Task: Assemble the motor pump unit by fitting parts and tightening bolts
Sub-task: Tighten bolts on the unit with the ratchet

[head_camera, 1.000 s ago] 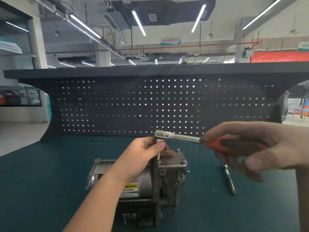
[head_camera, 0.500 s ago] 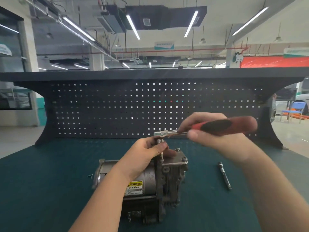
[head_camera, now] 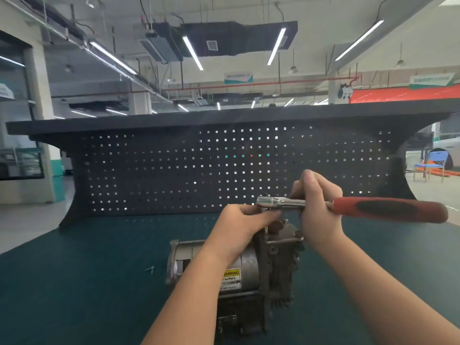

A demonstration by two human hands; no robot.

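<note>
The motor pump unit [head_camera: 251, 267] lies on the green bench mat, its grey cylinder to the left and its dark pump block to the right, with a yellow warning label on the side. Above the pump block a ratchet wrench [head_camera: 281, 202] with a red and black handle [head_camera: 388, 210] lies level, head to the left. My left hand [head_camera: 242, 224] pinches the socket stem under the ratchet head; the stem and bolt are hidden by its fingers. My right hand [head_camera: 318, 207] grips the steel shaft of the ratchet close to the head, leaving the handle free.
A black pegboard back panel [head_camera: 174, 170] with a shelf on top closes off the far edge of the bench. A small loose metal piece [head_camera: 150, 269] lies on the mat [head_camera: 74, 282] left of the motor.
My right hand has slid from the red handle up to the steel shaft near the head. The handle now points right. The extension bar on the mat has gone out of sight.
</note>
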